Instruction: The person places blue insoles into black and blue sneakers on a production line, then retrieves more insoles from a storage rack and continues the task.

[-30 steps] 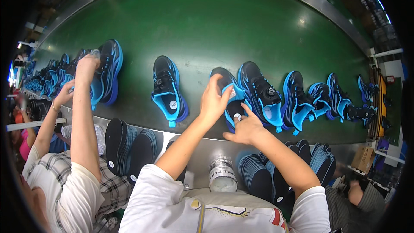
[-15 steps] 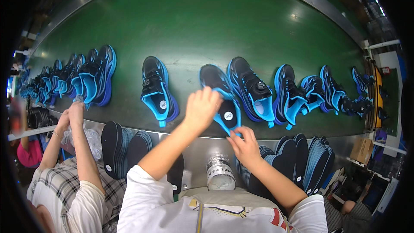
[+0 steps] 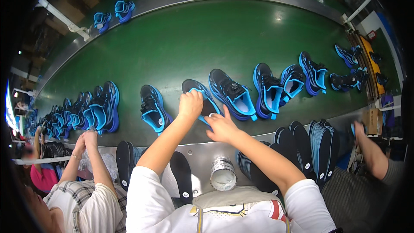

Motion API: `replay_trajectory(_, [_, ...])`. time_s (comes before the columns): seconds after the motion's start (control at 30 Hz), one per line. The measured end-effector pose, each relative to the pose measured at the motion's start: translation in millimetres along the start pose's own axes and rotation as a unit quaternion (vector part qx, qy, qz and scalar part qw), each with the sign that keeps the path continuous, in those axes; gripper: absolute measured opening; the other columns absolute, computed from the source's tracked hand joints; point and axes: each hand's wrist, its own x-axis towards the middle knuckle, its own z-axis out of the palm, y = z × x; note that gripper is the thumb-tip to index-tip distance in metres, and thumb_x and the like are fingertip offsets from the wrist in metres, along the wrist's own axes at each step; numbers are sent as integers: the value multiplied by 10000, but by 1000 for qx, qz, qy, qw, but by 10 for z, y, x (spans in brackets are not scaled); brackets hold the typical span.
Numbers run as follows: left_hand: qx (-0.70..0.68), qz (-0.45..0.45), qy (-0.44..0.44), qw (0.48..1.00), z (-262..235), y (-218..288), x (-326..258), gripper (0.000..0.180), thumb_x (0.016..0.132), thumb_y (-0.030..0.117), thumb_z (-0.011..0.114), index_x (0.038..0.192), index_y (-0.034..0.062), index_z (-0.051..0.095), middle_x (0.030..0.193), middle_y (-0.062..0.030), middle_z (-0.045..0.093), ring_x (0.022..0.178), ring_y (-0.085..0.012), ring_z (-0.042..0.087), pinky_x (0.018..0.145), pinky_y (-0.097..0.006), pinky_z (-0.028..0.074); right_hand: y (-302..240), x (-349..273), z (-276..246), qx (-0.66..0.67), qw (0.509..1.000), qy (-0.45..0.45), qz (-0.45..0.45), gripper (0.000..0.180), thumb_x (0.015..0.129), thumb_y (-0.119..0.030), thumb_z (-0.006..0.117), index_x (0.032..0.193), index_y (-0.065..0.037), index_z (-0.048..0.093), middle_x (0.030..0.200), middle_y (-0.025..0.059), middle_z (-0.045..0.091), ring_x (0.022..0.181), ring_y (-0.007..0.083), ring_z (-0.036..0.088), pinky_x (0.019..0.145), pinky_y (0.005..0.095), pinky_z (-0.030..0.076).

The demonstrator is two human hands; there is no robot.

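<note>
Between my hands lies a black and blue sneaker [image 3: 190, 85] on the green surface, toe pointing away, its opening partly covered by my hands. My left hand [image 3: 191, 103] is closed over the tongue area. At the heel end, my right hand [image 3: 222, 127] grips the collar edge, one finger raised. A round white label inside the shoe shows in part by my right fingertips. Close on the right lies another black and blue sneaker [image 3: 230, 94] with a dial on its upper. To the left is a single sneaker [image 3: 152, 108], partly behind my left forearm.
Stacked insoles [image 3: 297, 146] stand at the near right edge, and more insoles [image 3: 181, 172] lie at the near left. A roll of tape [image 3: 223, 174] sits before me. Sneakers line both sides. A co-worker's hands [image 3: 86, 142] are at left; another person's arm [image 3: 373, 155] is at right.
The view has tilted up, showing more of the far side. My left hand still holds the sneaker; my right hand has shifted its fingers at the heel. Another person's arm has appeared at right.
</note>
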Motion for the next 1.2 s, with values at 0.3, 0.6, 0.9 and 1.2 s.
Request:
replay_trajectory(0.3, [-55,106,-28,992,-18,-175,-49,102,736,154,483,769,67,526,730,-64,532,655,-209,578,539,-331,448,-117,-2046,-372,28,959,282,-35,362,648,-12,601,1005,-37,548,993,124,519,860,286,524,813,400,402])
replay_trajectory(0.6, [-604,-128,-28,786,-346,-450,0,186,721,168,498,690,-1,568,597,-64,523,575,-186,514,517,-311,396,-224,-2953,54,-49,952,179,242,498,577,-254,727,984,-51,522,1075,148,448,993,324,443,822,419,364])
replay_trajectory(0.9, [-878,-302,71,365,-809,154,-216,270,774,205,568,572,112,416,538,24,394,459,-58,324,421,-205,241,-203,-2996,-170,73,940,233,237,573,616,-232,711,1072,-12,443,1072,186,419,990,329,431,842,400,361])
replay_trajectory(1.2, [-470,-178,54,863,-505,760,454,441,806,283,565,1104,-11,425,851,-227,553,778,-375,550,677,-425,447,-27,-2941,-400,146,952,192,188,427,772,-63,520,1160,90,431,1185,240,431,1015,353,469,884,369,370])
